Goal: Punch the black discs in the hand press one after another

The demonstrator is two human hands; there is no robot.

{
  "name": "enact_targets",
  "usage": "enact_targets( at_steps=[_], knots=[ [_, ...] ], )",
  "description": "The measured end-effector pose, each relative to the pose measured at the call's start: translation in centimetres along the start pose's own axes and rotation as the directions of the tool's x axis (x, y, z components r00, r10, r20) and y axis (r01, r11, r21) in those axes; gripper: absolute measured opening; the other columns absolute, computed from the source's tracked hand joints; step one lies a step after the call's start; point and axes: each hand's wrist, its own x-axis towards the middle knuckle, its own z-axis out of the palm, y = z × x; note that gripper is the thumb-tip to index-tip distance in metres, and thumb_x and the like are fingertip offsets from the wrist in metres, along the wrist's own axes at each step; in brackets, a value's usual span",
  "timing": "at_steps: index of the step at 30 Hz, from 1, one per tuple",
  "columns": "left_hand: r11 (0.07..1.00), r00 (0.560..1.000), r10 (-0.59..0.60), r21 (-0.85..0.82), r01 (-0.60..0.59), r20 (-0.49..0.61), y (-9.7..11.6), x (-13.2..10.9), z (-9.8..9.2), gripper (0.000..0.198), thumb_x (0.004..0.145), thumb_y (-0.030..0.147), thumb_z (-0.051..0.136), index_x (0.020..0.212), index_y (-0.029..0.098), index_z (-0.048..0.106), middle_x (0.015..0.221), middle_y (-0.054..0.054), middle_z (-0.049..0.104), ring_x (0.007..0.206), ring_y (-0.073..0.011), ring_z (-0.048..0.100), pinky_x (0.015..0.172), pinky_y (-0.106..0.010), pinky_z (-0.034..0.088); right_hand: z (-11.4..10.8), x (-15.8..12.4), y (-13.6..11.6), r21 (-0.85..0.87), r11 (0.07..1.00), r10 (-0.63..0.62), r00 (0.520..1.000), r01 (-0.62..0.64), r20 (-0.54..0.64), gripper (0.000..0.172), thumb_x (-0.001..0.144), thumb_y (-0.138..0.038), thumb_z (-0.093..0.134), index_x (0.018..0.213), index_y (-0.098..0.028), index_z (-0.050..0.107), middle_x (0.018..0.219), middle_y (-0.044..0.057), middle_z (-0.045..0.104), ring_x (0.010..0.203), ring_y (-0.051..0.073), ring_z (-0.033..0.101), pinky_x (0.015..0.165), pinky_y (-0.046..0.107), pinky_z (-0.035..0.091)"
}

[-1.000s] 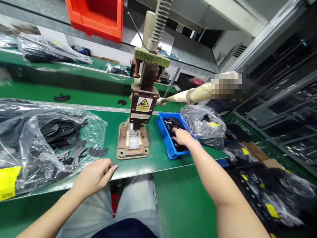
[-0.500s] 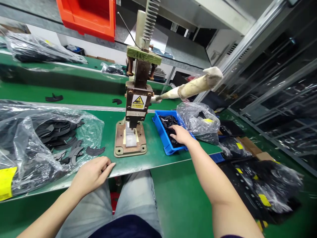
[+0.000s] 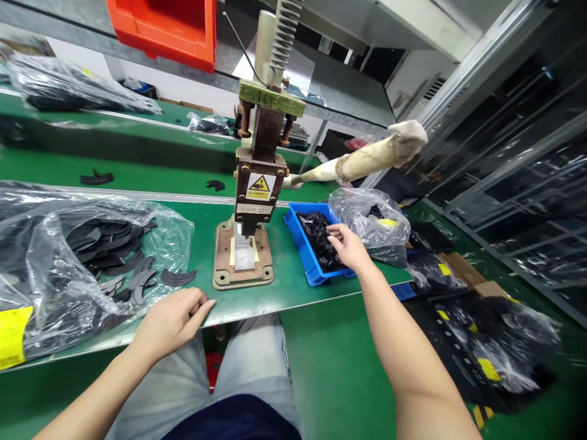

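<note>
My right hand [image 3: 347, 244] is over the right part of a blue bin [image 3: 306, 260], its thumb and fingers drawn together in a pinch. Small black plastic pieces [image 3: 316, 235] fill the bin, and against them I cannot make out what the fingertips hold. On the front edge of the green bench rests my left hand [image 3: 177, 321], fingers curled in, with nothing showing in them. Just beyond it lies a curved black piece [image 3: 178, 278]. Between the hands stands a hand press [image 3: 255, 189], a clear block [image 3: 244, 253] on its base.
More curved black pieces spill from a clear plastic bag [image 3: 169, 232] at the left. The press's wrapped lever [image 3: 376, 156] sticks out above the blue bin. Another plastic bag [image 3: 371, 226] sits behind the bin. An orange bin [image 3: 165, 36] is on the shelf above.
My right hand has lifted a little out of the black pieces and shifted right, its fingers closing into a pinch. The left hand has stayed in place.
</note>
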Motion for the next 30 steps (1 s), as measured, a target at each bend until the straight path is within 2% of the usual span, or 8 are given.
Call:
enact_targets(
  at_steps=[3,5,10,15,19,25,27,30],
  knots=[
    [0.997,0.999,-0.033,-0.067,0.033,0.005,0.1,0.1,-0.1,0.031,0.101,0.046,0.056,0.081,0.023,0.063,0.071,0.000,0.064,0.066,-0.0174,0.061,0.064,-0.029,0.043,0.9,-3.5,-2.4,0.268,0.963,0.006,0.998,0.012,-0.066,0.039,0.100,-0.055,0.048,0.122,-0.022,0.051,0.089,0.001,0.066,0.078,0.015,0.062,0.077,0.034,0.056],
    [0.987,0.997,-0.074,-0.147,0.072,-0.007,0.8,0.1,-0.3,0.029,0.100,0.045,0.058,0.083,0.022,0.064,0.070,0.000,0.063,0.065,-0.0164,0.059,0.063,-0.028,0.044,2.9,-6.3,-4.5,0.426,0.904,-0.002,0.998,0.026,-0.056,0.035,0.100,-0.056,0.050,0.114,-0.025,0.050,0.083,-0.002,0.063,0.070,0.012,0.058,0.068,0.029,0.051],
    [0.903,0.994,-0.103,-0.421,0.081,-0.029,4.8,-0.2,-1.0,0.020,0.099,0.039,0.061,0.092,0.021,0.066,0.074,-0.001,0.062,0.065,-0.0143,0.057,0.064,-0.027,0.047,10.3,-11.7,-9.1,0.715,0.699,-0.026,0.998,-0.026,0.062,0.030,0.099,-0.055,0.053,0.098,-0.025,0.050,0.073,-0.004,0.054,0.062,0.010,0.050,0.060,0.027,0.043],
    [0.845,0.998,-0.051,-0.534,0.029,-0.028,8.0,-0.2,-2.0,0.021,0.097,0.033,0.066,0.116,0.022,0.064,0.091,-0.004,0.068,0.075,-0.0151,0.062,0.071,-0.029,0.052,15.5,-13.7,-11.3,0.842,0.521,-0.080,0.974,-0.139,0.210,0.030,0.099,-0.055,0.055,0.096,-0.025,0.051,0.072,-0.004,0.052,0.061,0.010,0.045,0.060,0.027,0.040],
    [0.861,0.998,0.010,-0.508,-0.041,-0.064,8.4,-0.1,-2.2,0.029,0.097,0.028,0.067,0.125,0.023,0.059,0.099,-0.006,0.067,0.074,-0.0140,0.061,0.069,-0.030,0.051,16.6,-14.1,-12.0,0.864,0.463,-0.114,0.954,-0.196,0.277,0.031,0.098,-0.055,0.058,0.095,-0.025,0.052,0.071,-0.005,0.052,0.061,0.010,0.045,0.061,0.027,0.039],
    [0.857,0.992,0.060,-0.505,-0.108,-0.111,8.3,0.3,-2.0,0.028,0.096,0.026,0.069,0.123,0.023,0.062,0.103,-0.006,0.065,0.075,-0.0131,0.060,0.068,-0.029,0.051,16.7,-14.3,-12.1,0.871,0.446,-0.145,0.943,-0.207,0.299,0.030,0.098,-0.053,0.059,0.095,-0.024,0.053,0.073,-0.005,0.052,0.064,0.010,0.045,0.063,0.027,0.038],
    [0.840,0.996,0.044,-0.536,-0.079,-0.077,8.5,0.4,-2.1,0.024,0.097,0.028,0.069,0.120,0.022,0.064,0.102,-0.006,0.067,0.075,-0.0129,0.060,0.068,-0.028,0.051,16.8,-14.3,-12.0,0.871,0.448,-0.156,0.941,-0.202,0.299,0.030,0.098,-0.053,0.059,0.095,-0.024,0.053,0.073,-0.005,0.052,0.064,0.010,0.045,0.064,0.027,0.038],
    [0.775,0.995,-0.045,-0.626,0.088,0.084,8.7,0.7,-2.3,0.018,0.100,0.035,0.066,0.111,0.021,0.068,0.095,-0.005,0.069,0.078,-0.0140,0.062,0.071,-0.028,0.051,16.9,-14.1,-11.9,0.867,0.460,-0.179,0.936,-0.194,0.304,0.030,0.098,-0.052,0.059,0.094,-0.023,0.053,0.073,-0.005,0.052,0.065,0.009,0.046,0.065,0.027,0.039]
  ],
)
